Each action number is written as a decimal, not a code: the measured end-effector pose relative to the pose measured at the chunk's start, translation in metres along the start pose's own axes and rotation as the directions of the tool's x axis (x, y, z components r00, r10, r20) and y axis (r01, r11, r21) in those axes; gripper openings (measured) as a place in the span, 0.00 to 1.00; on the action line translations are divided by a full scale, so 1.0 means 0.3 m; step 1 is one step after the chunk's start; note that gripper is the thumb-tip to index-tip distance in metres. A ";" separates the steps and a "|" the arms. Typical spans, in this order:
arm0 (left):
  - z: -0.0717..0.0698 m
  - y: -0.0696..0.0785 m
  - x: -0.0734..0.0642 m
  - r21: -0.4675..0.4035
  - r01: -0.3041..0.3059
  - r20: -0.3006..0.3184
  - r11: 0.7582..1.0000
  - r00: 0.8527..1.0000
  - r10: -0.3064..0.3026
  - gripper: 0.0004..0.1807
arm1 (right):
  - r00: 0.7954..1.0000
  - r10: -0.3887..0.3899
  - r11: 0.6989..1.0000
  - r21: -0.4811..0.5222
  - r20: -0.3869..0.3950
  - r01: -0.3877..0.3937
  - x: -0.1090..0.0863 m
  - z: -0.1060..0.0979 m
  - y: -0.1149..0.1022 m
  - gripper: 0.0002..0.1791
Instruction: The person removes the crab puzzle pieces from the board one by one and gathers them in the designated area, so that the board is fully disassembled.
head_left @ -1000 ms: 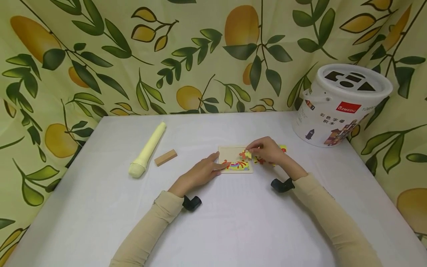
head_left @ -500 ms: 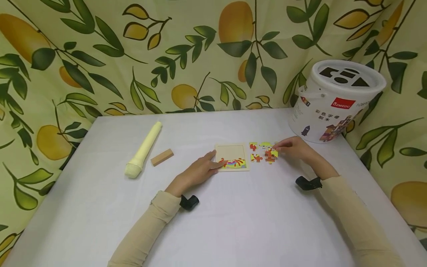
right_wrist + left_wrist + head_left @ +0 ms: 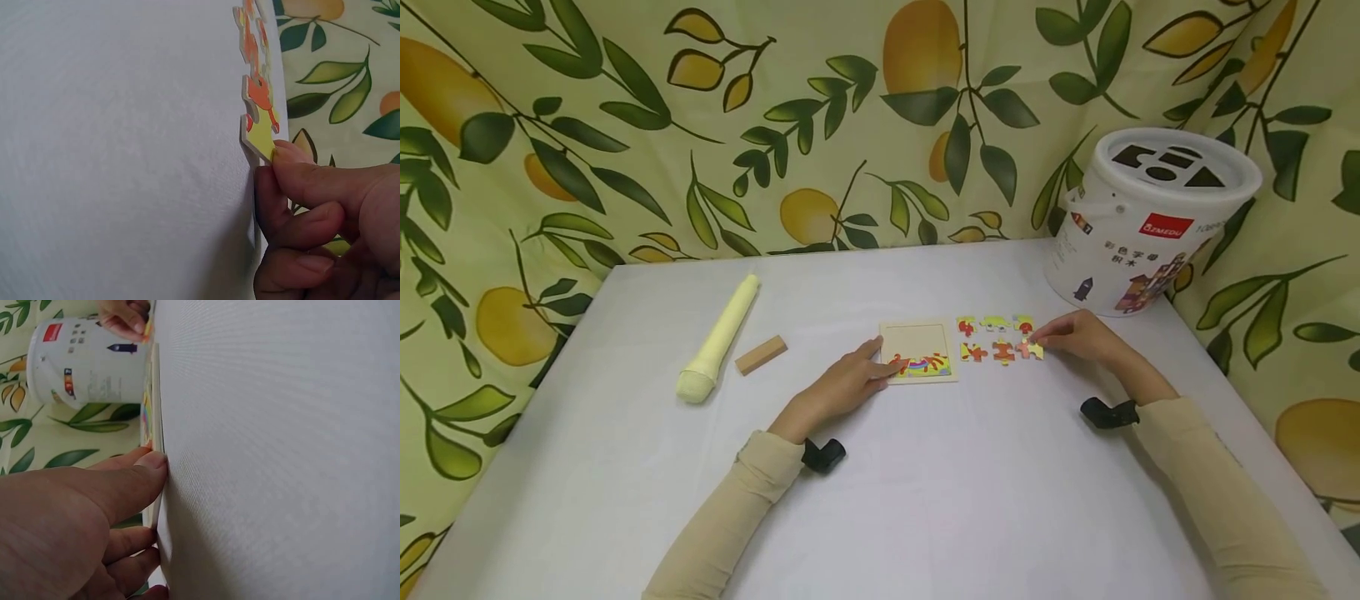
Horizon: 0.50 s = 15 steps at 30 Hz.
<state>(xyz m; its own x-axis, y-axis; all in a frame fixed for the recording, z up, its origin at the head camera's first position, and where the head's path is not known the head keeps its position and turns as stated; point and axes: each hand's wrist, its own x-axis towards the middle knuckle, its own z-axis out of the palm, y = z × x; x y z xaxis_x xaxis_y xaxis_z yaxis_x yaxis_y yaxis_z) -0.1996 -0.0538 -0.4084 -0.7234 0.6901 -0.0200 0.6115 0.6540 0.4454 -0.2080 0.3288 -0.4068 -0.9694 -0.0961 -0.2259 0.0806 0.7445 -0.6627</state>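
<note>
My left hand (image 3: 847,381) rests at the lower left corner of a wooden puzzle board (image 3: 917,326), its thumb (image 3: 152,460) at the near edge. A row of joined rainbow-picture pieces (image 3: 927,365) fills the board's near part; bare wood shows behind. Right of the board, several loose jigsaw pieces (image 3: 1003,351) lie in two rows. My right hand (image 3: 1078,335) pinches a yellow and red jigsaw piece (image 3: 262,128) at the right end of the near row, between thumb and index finger. The other right fingers curl beneath, as the right wrist view shows.
A pale yellow toy microphone (image 3: 718,340) and a small wooden block (image 3: 761,356) lie on the white table (image 3: 880,500) at left. A white lidded bucket (image 3: 1142,225) with shape holes stands at the back right. A fruit-patterned curtain (image 3: 820,108) hangs behind.
My right hand has gone right, from beside the board to the right end of the loose pieces, which now lie spread in two rows. My left hand has stayed on the board.
</note>
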 end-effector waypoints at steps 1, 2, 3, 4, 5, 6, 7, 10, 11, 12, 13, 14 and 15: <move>0.000 0.000 -0.002 0.001 -0.002 -0.004 1.000 1.000 0.002 0.21 | 1.000 0.003 1.000 0.000 -0.009 -0.003 0.001 0.003 -0.002 0.15; -0.001 0.001 -0.003 0.003 -0.002 -0.008 1.000 1.000 0.002 0.21 | 1.000 0.006 1.000 -0.003 -0.018 -0.006 0.001 0.005 -0.005 0.15; -0.002 0.001 -0.004 0.002 -0.003 -0.012 1.000 1.000 0.003 0.21 | 1.000 0.010 1.000 -0.007 -0.024 -0.010 0.001 0.007 -0.008 0.14; -0.002 0.001 -0.006 0.003 -0.003 -0.015 1.000 1.000 0.003 0.21 | 0.999 0.015 1.000 -0.012 -0.028 -0.015 0.002 0.008 -0.011 0.14; -0.003 0.001 -0.007 0.000 0.000 -0.016 1.000 1.000 0.000 0.21 | 0.999 0.024 1.000 -0.016 -0.032 -0.025 0.002 0.009 -0.013 0.14; -0.003 0.001 -0.008 0.000 0.001 -0.017 1.000 1.000 -0.001 0.21 | 0.999 0.034 0.999 -0.020 -0.035 -0.035 0.003 0.010 -0.016 0.14; -0.003 0.000 -0.008 -0.003 0.004 -0.017 1.000 1.000 -0.004 0.21 | 0.998 0.045 0.999 -0.024 -0.039 -0.046 0.002 0.010 -0.018 0.14; 0.000 -0.003 -0.009 -0.016 0.018 -0.013 1.000 1.000 -0.018 0.20 | 0.997 0.067 0.997 -0.033 -0.045 -0.069 -0.002 0.011 -0.028 0.15; 0.001 -0.004 -0.008 -0.019 0.019 -0.011 1.000 1.000 -0.019 0.20 | 0.996 0.071 0.997 -0.034 -0.049 -0.073 -0.004 0.012 -0.032 0.16; 0.002 -0.005 -0.007 -0.017 0.018 -0.011 1.000 1.000 -0.018 0.21 | 0.997 0.063 0.997 -0.035 -0.050 -0.065 -0.006 0.012 -0.038 0.16; 0.003 -0.006 -0.006 -0.012 0.015 -0.011 1.000 1.000 -0.015 0.21 | 0.997 0.057 0.998 -0.038 -0.050 -0.059 -0.007 0.015 -0.044 0.17; 0.004 -0.007 -0.004 -0.003 0.009 -0.011 1.000 1.000 -0.009 0.21 | 0.998 0.044 0.998 -0.041 -0.049 -0.046 -0.007 0.018 -0.054 0.17; 0.004 -0.007 -0.003 0.005 0.003 -0.011 1.000 1.000 -0.003 0.21 | 0.998 0.032 0.998 -0.044 -0.046 -0.034 -0.006 0.024 -0.066 0.18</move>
<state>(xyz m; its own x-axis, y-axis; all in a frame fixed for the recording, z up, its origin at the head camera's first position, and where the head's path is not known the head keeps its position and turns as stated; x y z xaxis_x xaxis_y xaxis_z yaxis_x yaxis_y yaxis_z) -0.1999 -0.0555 -0.4105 -0.7289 0.6845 -0.0112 0.6108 0.6576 0.4411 -0.2062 0.3094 -0.3986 -0.9759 -0.0419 -0.2141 0.1032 0.7759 -0.6224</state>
